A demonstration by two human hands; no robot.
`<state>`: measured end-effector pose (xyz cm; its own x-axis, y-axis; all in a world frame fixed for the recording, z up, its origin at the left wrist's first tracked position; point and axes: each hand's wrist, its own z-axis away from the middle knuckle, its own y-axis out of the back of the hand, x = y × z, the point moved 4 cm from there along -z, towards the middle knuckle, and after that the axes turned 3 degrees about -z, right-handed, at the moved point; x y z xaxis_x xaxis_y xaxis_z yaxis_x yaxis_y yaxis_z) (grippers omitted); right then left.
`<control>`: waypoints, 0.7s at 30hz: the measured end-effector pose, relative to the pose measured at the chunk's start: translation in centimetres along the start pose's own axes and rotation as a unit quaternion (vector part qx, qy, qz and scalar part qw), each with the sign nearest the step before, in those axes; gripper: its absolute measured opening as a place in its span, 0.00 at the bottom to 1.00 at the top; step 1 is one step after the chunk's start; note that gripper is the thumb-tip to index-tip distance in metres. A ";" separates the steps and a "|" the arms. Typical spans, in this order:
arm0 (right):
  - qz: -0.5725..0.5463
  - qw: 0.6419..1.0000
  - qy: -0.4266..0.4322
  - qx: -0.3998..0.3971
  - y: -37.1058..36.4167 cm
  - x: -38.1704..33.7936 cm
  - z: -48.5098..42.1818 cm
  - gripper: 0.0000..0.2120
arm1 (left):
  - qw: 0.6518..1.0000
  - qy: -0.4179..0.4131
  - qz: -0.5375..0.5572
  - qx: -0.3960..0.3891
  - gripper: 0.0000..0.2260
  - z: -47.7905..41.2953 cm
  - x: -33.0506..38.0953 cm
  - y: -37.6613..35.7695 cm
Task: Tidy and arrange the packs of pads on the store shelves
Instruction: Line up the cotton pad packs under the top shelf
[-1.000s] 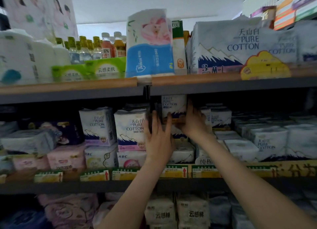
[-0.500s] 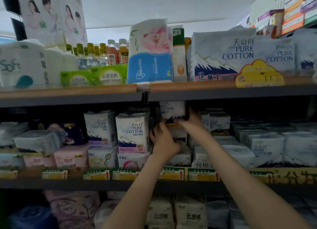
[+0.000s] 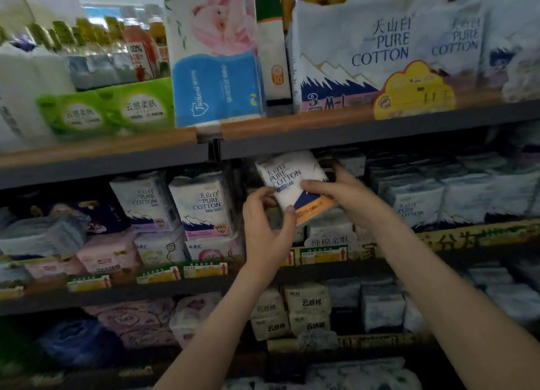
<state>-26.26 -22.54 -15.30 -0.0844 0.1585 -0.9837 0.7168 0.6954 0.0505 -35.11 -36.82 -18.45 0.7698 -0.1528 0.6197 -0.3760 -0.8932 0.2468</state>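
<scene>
Placement is under way: left hand (image 3: 267, 223) and right hand (image 3: 347, 196) both grip a tilted Pure Cotton pack (image 3: 289, 179), which likely needs squaring upright on the middle shelf (image 3: 190, 286)

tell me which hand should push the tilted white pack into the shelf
Right, probably: the right hand grips the tilted white plastic pack, thumb across its front, fingers behind; the left hand only pinches its lower corner.
</scene>
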 end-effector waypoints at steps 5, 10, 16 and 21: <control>-0.084 0.995 -0.053 0.026 7.3 0.1 3.9 0.32 | 0.943 0.232 0.190 -0.141 0.28 0.7 2.6 -6.3; -0.065 0.993 -0.066 0.069 16.7 1.2 8.3 0.23 | 0.897 0.275 0.225 -0.263 0.16 2.6 8.5 -14.3; 0.070 0.981 -0.017 0.181 31.8 0.8 15.7 0.35 | 0.910 0.159 0.178 -0.339 0.20 6.4 19.3 -28.0; 0.086 0.959 -0.009 0.269 43.5 1.9 20.6 0.56 | 0.892 0.027 0.139 -0.429 0.19 10.2 28.1 -37.7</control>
<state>19.04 -6.39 -18.53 0.0750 0.2236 -0.9718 0.9729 0.1972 0.1204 6.00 -11.78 -17.93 0.5688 -0.2762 0.7747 -0.8222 -0.1680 0.5438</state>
